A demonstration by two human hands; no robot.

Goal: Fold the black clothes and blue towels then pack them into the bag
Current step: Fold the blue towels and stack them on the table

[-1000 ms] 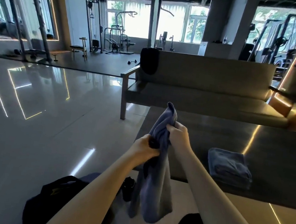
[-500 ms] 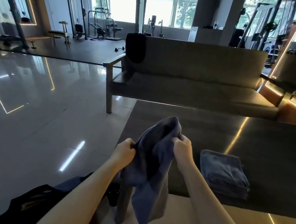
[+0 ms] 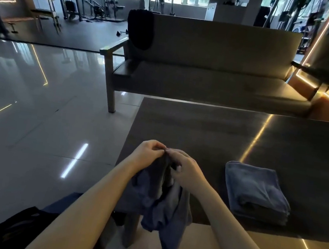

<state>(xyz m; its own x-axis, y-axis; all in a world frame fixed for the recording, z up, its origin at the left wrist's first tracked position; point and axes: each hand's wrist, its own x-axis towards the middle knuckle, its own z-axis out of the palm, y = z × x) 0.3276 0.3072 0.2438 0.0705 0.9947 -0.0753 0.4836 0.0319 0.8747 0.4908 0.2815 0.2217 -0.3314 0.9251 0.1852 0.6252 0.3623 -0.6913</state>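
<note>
Head view: both hands meet above the near left corner of the bench. The left hand and the right hand each pinch the top edge of a blue towel, fingers curled and fingertips almost touching, so the grip is narrow and the edge is gathered rather than stretched.

The towel hangs bunched straight down from that pinch. Its long axis is vertical, and its lower end drops past the near edge of the bench, between the forearms. For a fold, I judge the hands must part along the top edge to spread the cloth. The bare bench top lies just ahead and to the right of them, ready to take it flat.

A folded towel already rests on the bench, near the front edge. It sits to the right of the held one, apart from it and nearer the right hand.

A black garment is draped over the left end of the backrest of the sofa, well beyond the bench and not folded.

The bag sits low at the left, below the left forearm and nearer that arm. It is dark and partly cut off by the frame, and I cannot tell what is inside. Neither towel is in it, so packing looks some way off.
</note>
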